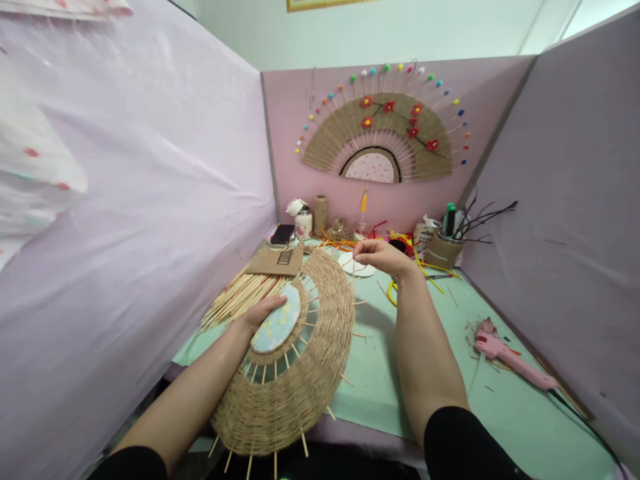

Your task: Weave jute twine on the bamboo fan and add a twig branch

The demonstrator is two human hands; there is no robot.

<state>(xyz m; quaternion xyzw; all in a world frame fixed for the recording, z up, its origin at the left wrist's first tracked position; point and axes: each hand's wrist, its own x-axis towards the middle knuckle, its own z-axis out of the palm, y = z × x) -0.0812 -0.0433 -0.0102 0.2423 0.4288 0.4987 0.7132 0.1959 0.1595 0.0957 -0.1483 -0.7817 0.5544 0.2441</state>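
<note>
My left hand (261,315) grips a woven twine fan (327,340) at its pale blue semicircular centre (278,323), the thumb lying on top. The fan is tilted, with its curved rim toward the lower right. Thin wooden sticks radiate through the weave, their bare ends standing out past the rim. Beyond the fan's upper right edge, my right hand (384,257) is raised with its fingertips pinched together. Whatever they pinch, perhaps a thin strand, is too small to make out. A white oval piece (356,265) lies on the table behind these fingers.
Loose thin sticks (235,297) and a brown paper packet (274,261) lie at left. A pink glue gun (510,357) with a cord rests at right. Behind stand jars, twine and a can of markers (444,250). A finished fan (390,137) hangs on the back panel.
</note>
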